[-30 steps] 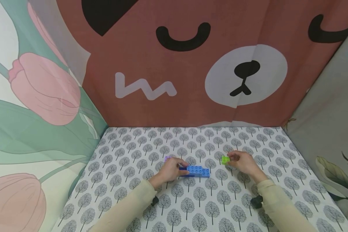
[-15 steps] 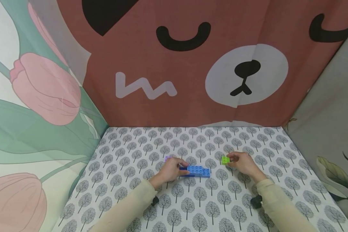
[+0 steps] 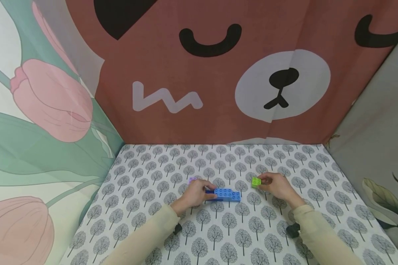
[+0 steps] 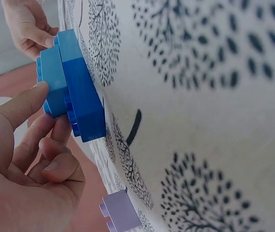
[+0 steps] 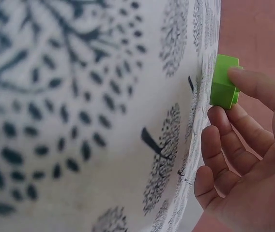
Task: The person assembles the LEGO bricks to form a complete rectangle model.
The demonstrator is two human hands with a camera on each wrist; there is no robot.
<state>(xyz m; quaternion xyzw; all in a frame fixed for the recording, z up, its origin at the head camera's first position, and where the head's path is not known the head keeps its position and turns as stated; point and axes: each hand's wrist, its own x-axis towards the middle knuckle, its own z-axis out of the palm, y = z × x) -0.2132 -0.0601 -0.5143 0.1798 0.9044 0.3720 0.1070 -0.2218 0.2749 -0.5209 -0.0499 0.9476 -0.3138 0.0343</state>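
Blue toy building bricks [image 3: 226, 195] lie stacked near the middle of the table: a lighter brick sits on top of darker and lighter ones, as the left wrist view shows. My left hand [image 3: 195, 193] pinches the upper light blue brick [image 4: 53, 79] between thumb and fingers. To the right, my right hand [image 3: 276, 186] pinches a small green brick [image 3: 256, 182] at its right side. In the right wrist view the thumb presses one side of the green brick [image 5: 223, 82], with fingertips opposite. A purple brick [image 3: 192, 180] stands just beyond my left hand, partly hidden by it.
The table [image 3: 229, 235] wears a white cloth with a printed tree pattern. A brown curtain [image 3: 215, 129] with a bear face rises behind it. Patterned curtains [image 3: 69, 165] flank the table on both sides.
The green brick has shifted very slightly left with my right hand. My left hand and the blue bricks hold their place.
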